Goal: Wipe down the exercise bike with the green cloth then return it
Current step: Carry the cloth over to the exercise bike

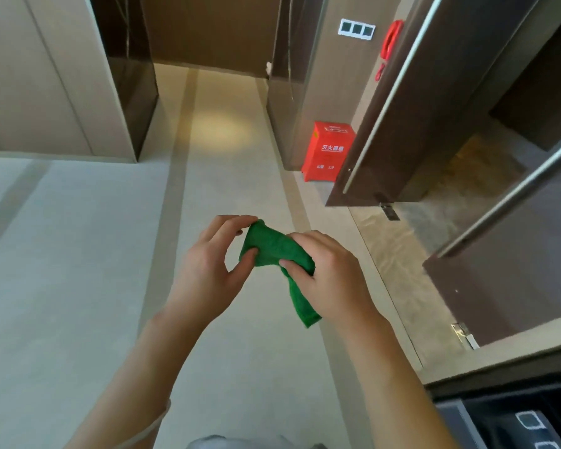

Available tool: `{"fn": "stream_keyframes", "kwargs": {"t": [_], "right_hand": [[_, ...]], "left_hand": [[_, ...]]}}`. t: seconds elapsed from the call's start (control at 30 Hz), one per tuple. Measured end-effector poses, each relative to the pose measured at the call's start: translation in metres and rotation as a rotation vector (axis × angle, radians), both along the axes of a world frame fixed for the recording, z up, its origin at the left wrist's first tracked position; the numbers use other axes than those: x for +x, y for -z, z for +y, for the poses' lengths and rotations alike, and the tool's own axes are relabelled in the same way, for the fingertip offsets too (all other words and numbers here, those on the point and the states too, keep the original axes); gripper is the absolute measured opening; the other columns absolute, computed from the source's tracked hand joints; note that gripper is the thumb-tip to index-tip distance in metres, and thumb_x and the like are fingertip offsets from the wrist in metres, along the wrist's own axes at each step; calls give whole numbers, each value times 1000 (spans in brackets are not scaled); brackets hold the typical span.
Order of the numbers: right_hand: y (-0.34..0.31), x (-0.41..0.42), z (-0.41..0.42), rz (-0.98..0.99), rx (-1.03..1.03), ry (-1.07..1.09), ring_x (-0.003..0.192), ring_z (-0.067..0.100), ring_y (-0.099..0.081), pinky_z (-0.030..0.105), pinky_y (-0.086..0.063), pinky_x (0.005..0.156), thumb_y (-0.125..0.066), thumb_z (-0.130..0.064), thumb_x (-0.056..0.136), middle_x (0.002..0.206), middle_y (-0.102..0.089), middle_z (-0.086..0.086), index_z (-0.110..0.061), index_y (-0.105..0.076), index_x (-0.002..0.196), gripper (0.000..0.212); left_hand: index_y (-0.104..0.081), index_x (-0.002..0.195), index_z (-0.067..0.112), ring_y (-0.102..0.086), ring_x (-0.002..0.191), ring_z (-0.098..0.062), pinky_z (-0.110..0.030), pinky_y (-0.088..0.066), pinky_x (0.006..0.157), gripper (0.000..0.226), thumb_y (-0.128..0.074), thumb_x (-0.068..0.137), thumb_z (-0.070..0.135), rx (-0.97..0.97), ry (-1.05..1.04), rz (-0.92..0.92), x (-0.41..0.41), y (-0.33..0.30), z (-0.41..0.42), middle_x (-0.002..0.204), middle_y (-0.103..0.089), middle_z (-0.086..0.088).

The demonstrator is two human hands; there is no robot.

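The green cloth point(274, 247) is bunched between both hands above a pale floor, with one end hanging down below my right hand. My left hand point(212, 265) pinches the cloth's left edge between thumb and fingertips. My right hand point(326, 272) grips the cloth's right side with curled fingers. No exercise bike is in view.
A corridor runs ahead between beige walls. A red fire-extinguisher box point(329, 152) stands on the floor at the right, by an open brown door with a long metal handle point(392, 92). A second door point(512, 270) is nearer right. A dark unit point(515, 416) fills the bottom right corner.
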State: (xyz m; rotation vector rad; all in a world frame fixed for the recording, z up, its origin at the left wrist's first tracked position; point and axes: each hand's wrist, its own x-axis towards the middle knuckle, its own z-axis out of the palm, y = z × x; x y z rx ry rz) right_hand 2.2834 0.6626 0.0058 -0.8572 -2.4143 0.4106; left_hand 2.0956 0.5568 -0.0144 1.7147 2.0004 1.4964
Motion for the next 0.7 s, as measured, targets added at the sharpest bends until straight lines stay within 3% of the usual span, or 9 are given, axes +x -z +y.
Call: {"fn": "stream_keyframes", "kwargs": {"t": [0.1, 0.5, 0.7], "right_hand": [[0, -49, -3, -17, -13, -103, 95, 11, -62, 32, -53, 81, -76, -24, 93, 107, -69, -12, -21, -71, 121, 29], [20, -233, -8, 5, -111, -500, 98, 13, -65, 33, -54, 87, -82, -22, 89, 108, -72, -10, -19, -70, 121, 34], [28, -326, 17, 18, -166, -688, 91, 10, -63, 30, -54, 82, -77, -13, 86, 103, -68, -11, -21, -70, 118, 34]], "left_hand": [[-61, 135, 23, -62, 114, -7, -16, -47, 95, 43, -71, 95, 14, -10, -96, -22, -38, 6, -22, 126, -62, 12], [-62, 121, 23, -63, 111, -12, -30, -51, 86, 33, -74, 92, 15, -75, -550, 41, -157, 18, -92, 122, -60, 15], [-62, 116, 24, -63, 107, -15, -33, -48, 73, 29, -74, 91, 16, -140, -802, 126, -217, 13, -85, 121, -62, 17]]}}
